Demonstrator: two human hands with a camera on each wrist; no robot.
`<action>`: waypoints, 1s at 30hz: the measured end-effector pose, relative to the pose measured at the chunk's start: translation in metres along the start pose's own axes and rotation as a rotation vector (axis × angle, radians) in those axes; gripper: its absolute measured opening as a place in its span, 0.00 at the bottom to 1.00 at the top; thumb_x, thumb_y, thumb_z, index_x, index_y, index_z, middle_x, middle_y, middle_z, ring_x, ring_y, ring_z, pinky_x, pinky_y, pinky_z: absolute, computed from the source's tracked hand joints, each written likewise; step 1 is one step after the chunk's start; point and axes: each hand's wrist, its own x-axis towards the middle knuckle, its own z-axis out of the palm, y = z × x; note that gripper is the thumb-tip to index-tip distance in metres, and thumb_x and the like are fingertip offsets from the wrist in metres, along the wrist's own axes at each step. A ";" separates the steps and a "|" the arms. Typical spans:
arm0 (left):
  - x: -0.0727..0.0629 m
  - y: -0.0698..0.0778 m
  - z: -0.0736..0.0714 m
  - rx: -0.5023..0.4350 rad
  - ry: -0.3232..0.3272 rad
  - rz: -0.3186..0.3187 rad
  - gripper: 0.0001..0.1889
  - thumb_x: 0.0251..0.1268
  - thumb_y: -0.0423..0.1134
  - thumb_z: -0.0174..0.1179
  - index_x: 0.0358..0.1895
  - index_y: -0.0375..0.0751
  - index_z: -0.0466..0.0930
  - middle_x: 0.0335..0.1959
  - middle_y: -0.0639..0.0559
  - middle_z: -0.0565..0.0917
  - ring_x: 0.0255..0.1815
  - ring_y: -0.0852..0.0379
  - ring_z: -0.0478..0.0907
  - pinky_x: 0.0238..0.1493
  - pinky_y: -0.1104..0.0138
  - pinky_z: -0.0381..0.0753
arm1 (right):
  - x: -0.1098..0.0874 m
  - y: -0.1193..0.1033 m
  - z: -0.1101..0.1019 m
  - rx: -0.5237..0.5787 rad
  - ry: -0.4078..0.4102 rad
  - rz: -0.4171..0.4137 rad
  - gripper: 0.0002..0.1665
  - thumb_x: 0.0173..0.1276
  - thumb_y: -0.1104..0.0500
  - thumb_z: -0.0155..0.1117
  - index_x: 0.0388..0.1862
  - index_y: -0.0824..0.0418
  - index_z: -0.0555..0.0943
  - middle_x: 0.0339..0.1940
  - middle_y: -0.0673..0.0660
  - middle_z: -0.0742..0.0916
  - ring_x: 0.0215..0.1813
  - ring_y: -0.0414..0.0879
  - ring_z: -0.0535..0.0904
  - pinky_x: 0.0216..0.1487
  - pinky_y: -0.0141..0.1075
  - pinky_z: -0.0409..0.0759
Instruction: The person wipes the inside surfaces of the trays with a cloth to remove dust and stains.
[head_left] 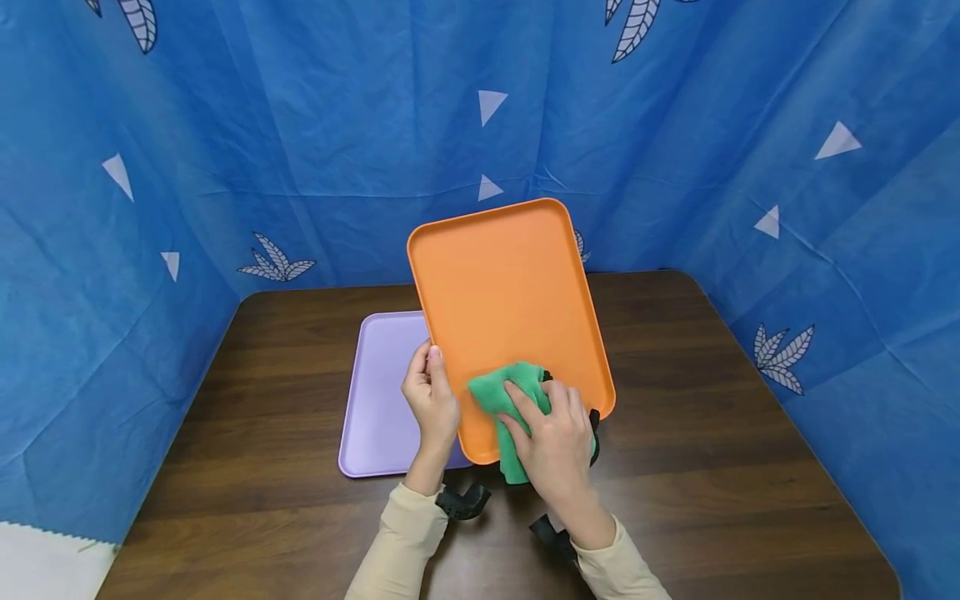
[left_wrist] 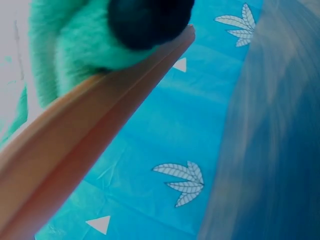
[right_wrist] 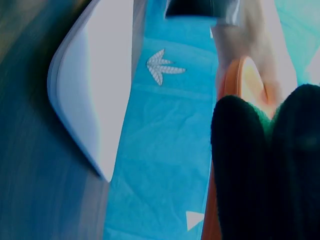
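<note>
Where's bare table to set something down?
Right: table between orange tray and blue curtain. Left: table between purple tray and curtain. Crowded: the middle, where the left hand grips the orange tray and the right hand holds a green cloth against it.

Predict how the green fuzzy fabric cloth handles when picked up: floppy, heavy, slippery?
Likely floppy: the green fuzzy fabric cloth bunches under the right hand and extends past the lower edge of the orange rectangular tray. Probably light, since it is soft fabric much smaller than the tray. Seems unlikely to be slippery, given the fuzzy pile visible in the left wrist view.
</note>
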 end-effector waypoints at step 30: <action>0.002 -0.001 -0.002 0.000 0.077 0.011 0.15 0.75 0.31 0.47 0.45 0.19 0.79 0.25 0.55 0.78 0.24 0.68 0.73 0.26 0.78 0.73 | -0.001 0.036 -0.008 -0.008 0.032 0.329 0.26 0.53 0.52 0.78 0.52 0.57 0.86 0.39 0.66 0.78 0.38 0.57 0.72 0.29 0.46 0.73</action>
